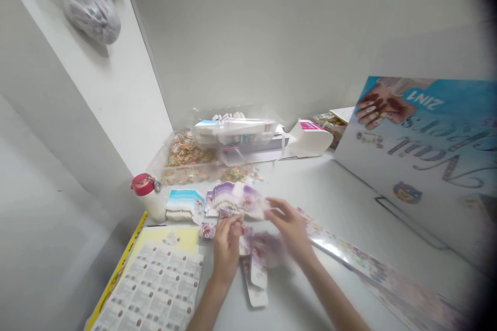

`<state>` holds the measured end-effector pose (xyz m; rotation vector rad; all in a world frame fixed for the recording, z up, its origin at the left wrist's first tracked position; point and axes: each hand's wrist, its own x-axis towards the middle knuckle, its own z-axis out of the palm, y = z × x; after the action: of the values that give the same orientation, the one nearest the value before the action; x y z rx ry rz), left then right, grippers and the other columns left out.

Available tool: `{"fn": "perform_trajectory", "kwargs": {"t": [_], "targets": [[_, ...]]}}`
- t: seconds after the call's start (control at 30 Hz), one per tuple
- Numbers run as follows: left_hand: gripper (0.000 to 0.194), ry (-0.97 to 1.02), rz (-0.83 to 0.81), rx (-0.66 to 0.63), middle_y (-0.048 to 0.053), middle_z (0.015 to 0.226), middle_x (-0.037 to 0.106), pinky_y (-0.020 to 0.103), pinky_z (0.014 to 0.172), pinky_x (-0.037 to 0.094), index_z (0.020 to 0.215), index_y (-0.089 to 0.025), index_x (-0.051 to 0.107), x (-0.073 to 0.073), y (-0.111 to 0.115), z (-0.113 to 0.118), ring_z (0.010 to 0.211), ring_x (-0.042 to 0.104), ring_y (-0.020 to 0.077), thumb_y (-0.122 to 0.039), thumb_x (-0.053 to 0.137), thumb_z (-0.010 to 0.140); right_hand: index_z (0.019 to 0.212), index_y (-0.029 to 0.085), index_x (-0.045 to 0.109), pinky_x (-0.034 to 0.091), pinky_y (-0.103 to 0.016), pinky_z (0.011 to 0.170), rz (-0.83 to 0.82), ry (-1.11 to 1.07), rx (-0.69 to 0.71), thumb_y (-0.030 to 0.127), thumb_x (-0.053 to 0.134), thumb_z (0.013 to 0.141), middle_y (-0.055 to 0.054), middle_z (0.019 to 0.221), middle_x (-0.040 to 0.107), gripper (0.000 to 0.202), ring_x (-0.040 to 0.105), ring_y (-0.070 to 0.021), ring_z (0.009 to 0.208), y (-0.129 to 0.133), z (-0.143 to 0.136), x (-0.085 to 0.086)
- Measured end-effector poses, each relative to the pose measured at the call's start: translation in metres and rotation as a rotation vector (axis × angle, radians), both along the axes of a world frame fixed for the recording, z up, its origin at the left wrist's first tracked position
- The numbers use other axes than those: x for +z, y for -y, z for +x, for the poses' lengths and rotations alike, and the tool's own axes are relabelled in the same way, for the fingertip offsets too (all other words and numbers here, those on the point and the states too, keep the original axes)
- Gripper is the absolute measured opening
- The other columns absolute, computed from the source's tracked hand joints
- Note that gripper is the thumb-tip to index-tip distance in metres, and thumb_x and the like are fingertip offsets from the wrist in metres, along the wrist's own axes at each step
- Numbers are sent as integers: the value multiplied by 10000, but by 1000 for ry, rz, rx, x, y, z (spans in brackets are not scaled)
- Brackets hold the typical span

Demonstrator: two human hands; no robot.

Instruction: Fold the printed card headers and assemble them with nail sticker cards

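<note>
My left hand [227, 240] rests over small purple-and-white cartons, its fingers curled closed on a purple carton [245, 243]. To the right, the bent fingers of my right hand [289, 225] pinch the right end of a stack of flat purple cartons [229, 196], on a purple-and-white carton there. Below my hands lie unfolded cartons [258, 274] with white flaps, partly smeared by motion. Left of the purple stack is a stack of blue-and-white cartons [184, 204].
A sheet of printed labels [155, 284] lies at left, near a bottle [149, 199] with a red lid. Behind stand clear bins of colourful beads [186, 152] and a clear tray [240, 132]. A long clear-wrapped strip [341, 253] and a large printed box [423, 160] are at right.
</note>
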<state>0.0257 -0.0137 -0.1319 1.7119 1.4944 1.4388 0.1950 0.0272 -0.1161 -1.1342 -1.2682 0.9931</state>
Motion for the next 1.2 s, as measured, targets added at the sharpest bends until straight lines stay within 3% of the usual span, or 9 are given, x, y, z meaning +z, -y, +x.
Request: {"fn": "perform_trajectory", "kwargs": {"t": [0.17, 0.3, 0.47, 0.6, 0.7, 0.87, 1.0, 1.07, 1.2], "targets": [[405, 271, -121, -28, 126, 1144, 663, 387, 962, 423, 1116, -156, 620, -1, -3, -5, 1124, 565, 291, -453, 524, 858, 1061, 208, 638, 482, -255, 606, -178, -75, 351, 309, 652, 749, -28, 936, 622, 328, 606, -145, 685, 17, -22, 8], [413, 406, -175, -28, 125, 1190, 650, 378, 986, 413, 1142, -155, 619, -1, -7, -6, 1153, 560, 280, -436, 513, 858, 1075, 200, 630, 464, -243, 537, -261, -76, 484, 316, 642, 746, -8, 852, 585, 349, 595, -134, 608, 20, -27, 7], [372, 584, -187, -159, 98, 1143, 671, 388, 943, 448, 1150, -161, 606, -2, -9, -7, 1082, 598, 262, -313, 505, 825, 1032, 244, 684, 460, -268, 617, 17, 190, 367, 374, 573, 831, -30, 869, 555, 264, 538, -149, 704, 15, -22, 7], [440, 485, -195, -229, 103, 1181, 652, 406, 956, 440, 1184, -154, 603, 0, -5, -9, 1112, 573, 283, -299, 542, 773, 1235, 310, 586, 454, -280, 694, 181, 290, 360, 344, 490, 901, -28, 896, 501, 349, 522, -150, 760, 16, -19, 10], [418, 402, -229, -220, 114, 1167, 657, 405, 938, 447, 1163, -140, 615, 4, -4, -10, 1078, 589, 280, -322, 522, 798, 1247, 308, 574, 440, -291, 744, 237, 312, 397, 338, 476, 917, -33, 924, 490, 345, 522, -161, 818, 19, -20, 12], [387, 327, -237, -295, 107, 1060, 683, 365, 869, 468, 1068, -129, 658, 10, -2, -7, 972, 606, 265, -312, 625, 729, 1005, 242, 622, 428, -278, 751, 247, 271, 389, 357, 462, 926, -25, 916, 480, 212, 518, -157, 829, 18, -15, 13], [223, 249, -299, -413, 36, 785, 647, 260, 679, 462, 870, -128, 667, 13, 3, -1, 726, 563, 169, -323, 597, 786, 714, 188, 538, 419, -277, 773, 229, 240, 404, 400, 434, 933, -19, 870, 470, 322, 509, -149, 812, 11, -3, 16], [270, 238, -317, -410, 6, 673, 576, 227, 586, 413, 775, -121, 636, 12, 4, 0, 623, 491, 130, -378, 567, 820, 671, 181, 534, 420, -268, 703, 168, 228, 460, 432, 450, 919, -12, 795, 487, 362, 505, -144, 736, 7, 4, 18], [299, 226, -312, -397, -19, 661, 499, 209, 549, 349, 800, -133, 593, 8, 4, 0, 596, 422, 111, -429, 564, 822, 768, 170, 640, 409, -257, 587, -10, 88, 534, 480, 502, 877, -18, 729, 556, 356, 510, -139, 637, 1, 13, 15]]}}
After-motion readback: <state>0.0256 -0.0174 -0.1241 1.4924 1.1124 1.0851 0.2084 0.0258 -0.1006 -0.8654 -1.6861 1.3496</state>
